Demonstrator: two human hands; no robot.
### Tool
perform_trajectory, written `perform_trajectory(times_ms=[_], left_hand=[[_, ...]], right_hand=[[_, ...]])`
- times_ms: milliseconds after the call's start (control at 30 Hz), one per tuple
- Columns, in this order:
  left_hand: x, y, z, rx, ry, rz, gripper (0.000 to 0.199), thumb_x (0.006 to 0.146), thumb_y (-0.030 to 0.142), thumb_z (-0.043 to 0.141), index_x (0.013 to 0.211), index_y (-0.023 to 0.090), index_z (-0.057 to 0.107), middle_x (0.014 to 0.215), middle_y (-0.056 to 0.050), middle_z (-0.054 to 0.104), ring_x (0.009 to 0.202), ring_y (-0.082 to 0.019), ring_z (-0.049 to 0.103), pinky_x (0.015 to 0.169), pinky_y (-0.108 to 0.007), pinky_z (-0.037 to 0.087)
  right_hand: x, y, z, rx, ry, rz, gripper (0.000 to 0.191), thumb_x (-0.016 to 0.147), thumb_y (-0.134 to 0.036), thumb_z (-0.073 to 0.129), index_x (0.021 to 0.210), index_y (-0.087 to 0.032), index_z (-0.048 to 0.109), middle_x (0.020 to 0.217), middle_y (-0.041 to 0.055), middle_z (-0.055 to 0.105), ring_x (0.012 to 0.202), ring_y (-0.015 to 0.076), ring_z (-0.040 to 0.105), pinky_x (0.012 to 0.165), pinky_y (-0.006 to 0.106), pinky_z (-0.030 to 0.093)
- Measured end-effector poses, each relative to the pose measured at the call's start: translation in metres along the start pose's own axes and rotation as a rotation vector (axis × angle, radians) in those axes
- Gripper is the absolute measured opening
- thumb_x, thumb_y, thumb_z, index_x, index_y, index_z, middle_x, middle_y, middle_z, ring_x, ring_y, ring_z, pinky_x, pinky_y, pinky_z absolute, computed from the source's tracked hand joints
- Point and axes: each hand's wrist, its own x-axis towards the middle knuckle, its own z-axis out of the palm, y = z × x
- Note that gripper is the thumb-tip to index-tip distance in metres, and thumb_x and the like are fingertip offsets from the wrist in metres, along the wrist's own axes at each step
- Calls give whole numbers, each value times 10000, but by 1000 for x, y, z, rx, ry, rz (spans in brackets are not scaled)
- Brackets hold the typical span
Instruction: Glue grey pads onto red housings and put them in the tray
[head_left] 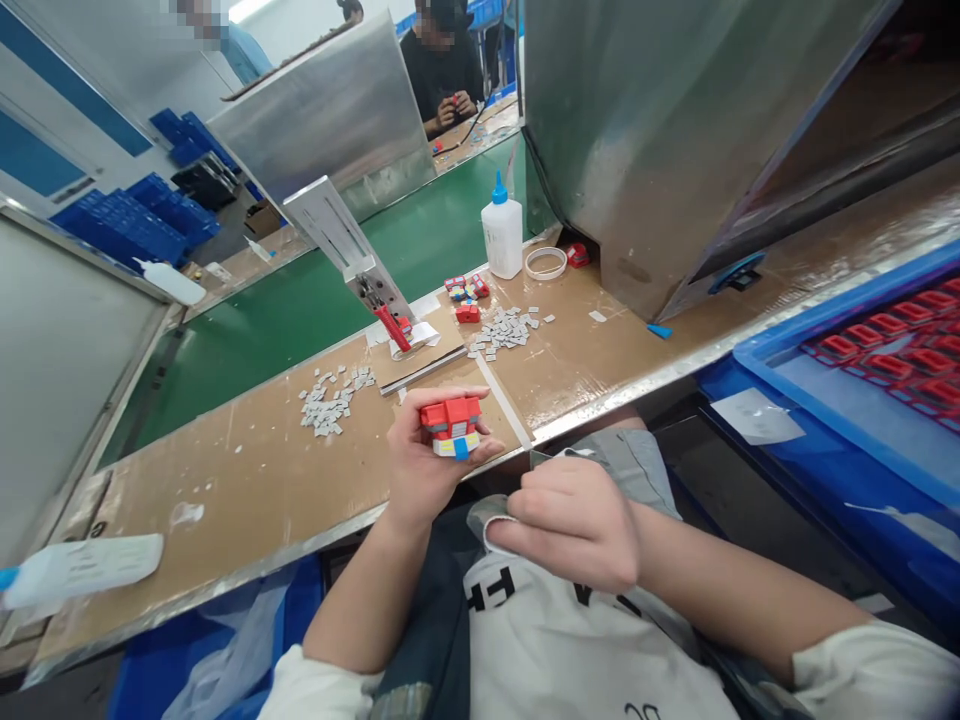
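Note:
My left hand (427,455) holds a red toy part (451,420) with grey, white, yellow and blue areas, over the bench's front edge. Just to the right, above my lap, my right hand (574,515) is closed; its fingertips are near a small greyish piece (538,458), and I cannot make out what they grip. Beyond my left hand stands a metal press (352,245) with a red handle (393,328). Small grey pieces lie in two piles, one left (326,405) and one right (506,332) of the press. Several red toy parts (468,313) sit behind the right pile.
A white bottle with a blue cap (502,235) stands beside a tape roll (546,263). Another bottle (90,570) lies at the left. A blue tray (787,372) of red parts is at the right. A green belt (262,350) runs behind; a person (442,70) sits beyond.

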Motion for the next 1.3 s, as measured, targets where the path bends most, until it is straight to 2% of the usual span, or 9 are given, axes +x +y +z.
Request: perform_trajectory(times_ms=[167, 367, 633, 733, 933, 1033, 1133, 1200, 1300], left_hand=[[-3, 1, -2, -13, 1, 40, 512, 788, 334, 954, 1170, 239, 628, 1193, -87, 783, 785, -141, 749, 800, -341, 684], [-2, 9, -2, 19, 6, 102, 479, 809, 327, 942, 1160, 226, 632, 1181, -87, 794, 787, -137, 757, 762, -307, 670], [-2, -3, -2, 224, -12, 230, 351, 891, 302, 866, 1181, 242, 677, 1154, -93, 793, 931, -196, 778, 817, -346, 668], [-5, -3, -2, 336, -41, 256, 288, 919, 250, 827, 1175, 237, 695, 1144, -96, 800, 1045, -222, 775, 890, -369, 659], [-12, 4, -5, 395, -53, 164, 352, 874, 233, 859, 1187, 229, 697, 1123, -94, 805, 1019, -224, 782, 916, -356, 654], [-6, 4, -13, 346, 38, 135, 441, 836, 227, 893, 1209, 237, 660, 1132, -78, 784, 929, -194, 777, 860, -325, 651], [12, -7, -29, 210, 159, 50, 464, 868, 234, 858, 1231, 258, 571, 1142, -52, 742, 839, -146, 754, 791, -285, 634], [29, -22, -41, 75, 145, -17, 493, 884, 261, 838, 1254, 283, 514, 1148, -45, 713, 844, -144, 741, 778, -284, 622], [52, -48, -58, -129, 14, -20, 559, 878, 342, 837, 1289, 320, 459, 1186, -46, 668, 795, -131, 692, 702, -268, 585]], right_hand=[[-7, 0, -1, -5, 18, 48, 210, 976, -151, 669, 1179, -168, 720, 691, -16, 589, 568, 138, 544, 506, 301, 410], [-5, 3, -4, -34, 89, 108, 231, 945, -84, 651, 1144, -180, 717, 704, 7, 656, 586, 153, 603, 521, 297, 466], [4, 3, 1, 17, 169, 304, 299, 956, -103, 687, 1232, -210, 724, 897, 56, 730, 744, 148, 703, 647, 242, 579], [2, 7, 8, 81, 186, 330, 235, 975, -112, 674, 1182, -204, 737, 892, 52, 707, 739, 131, 679, 644, 229, 565], [-12, 17, 13, 117, 186, 326, 121, 985, -152, 672, 1081, -187, 736, 827, 39, 644, 667, 119, 589, 586, 235, 481], [-14, 43, 6, -36, 141, 397, 178, 995, -176, 646, 1141, -193, 747, 867, 46, 661, 689, 128, 599, 613, 249, 471], [-4, 98, 1, -286, 60, 610, 198, 1022, -287, 616, 1088, -207, 785, 939, 63, 687, 762, 153, 639, 647, 267, 448], [9, 146, 6, -466, -83, 771, 259, 1029, -376, 603, 1080, -213, 799, 1007, 81, 697, 821, 184, 653, 658, 283, 416], [30, 213, 26, -602, -428, 855, 357, 1016, -474, 611, 1147, -191, 786, 1147, 126, 690, 880, 218, 660, 683, 300, 396]])
